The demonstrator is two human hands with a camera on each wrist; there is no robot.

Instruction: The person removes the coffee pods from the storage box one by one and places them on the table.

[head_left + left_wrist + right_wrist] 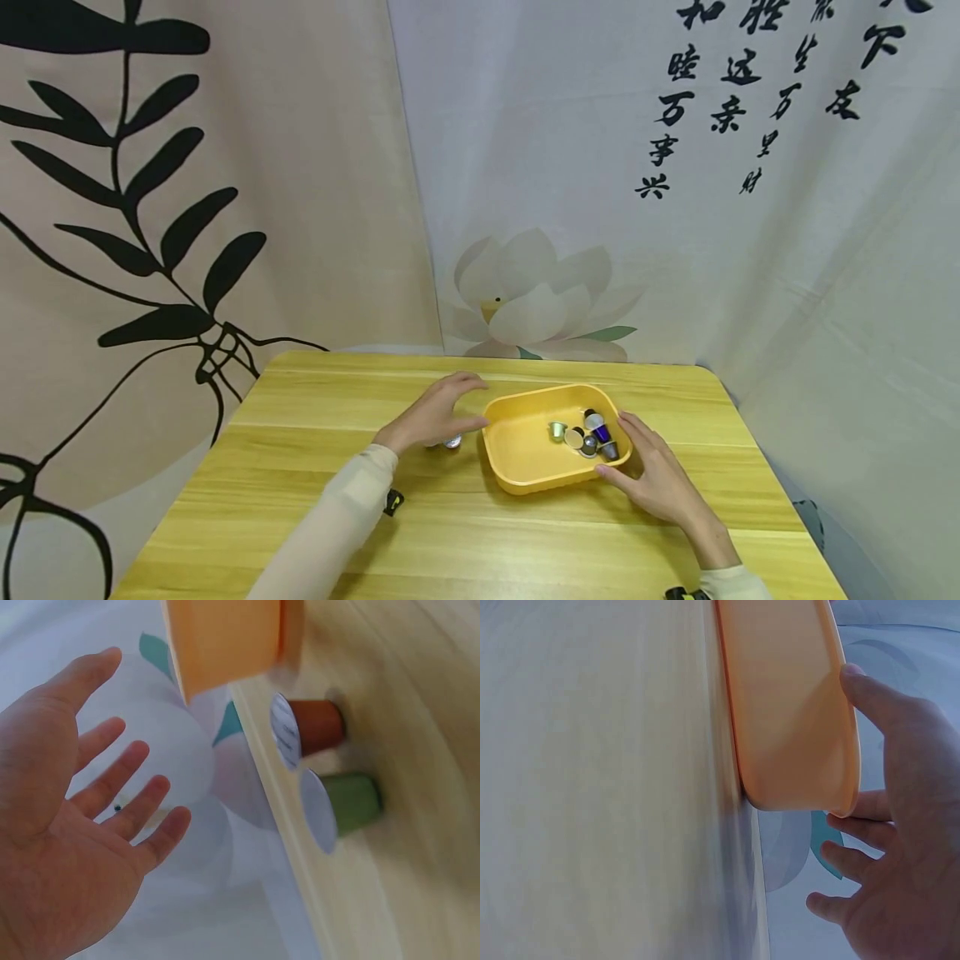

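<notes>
A yellow plastic tray (517, 454) sits on the table, with several coffee capsules (589, 446) grouped toward its right end and a pale green capsule (557, 431) slightly apart. My left hand (435, 412) is at the tray's left end, fingers spread; in the left wrist view nothing lies between them. Below that hand, a brown capsule (319, 726) and a green capsule (352, 802) with silvery lids are on the tabletop, mostly hidden in the head view. My right hand (660, 483) touches the tray's near right corner, its thumb on the rim and the other fingers loosely extended.
The light wooden table (300, 467) ends at a back edge against a hanging cloth (540, 167) printed with a lotus and black characters. Another cloth with black leaves (157, 208) hangs at the left. Black straps (393, 502) show at both wrists.
</notes>
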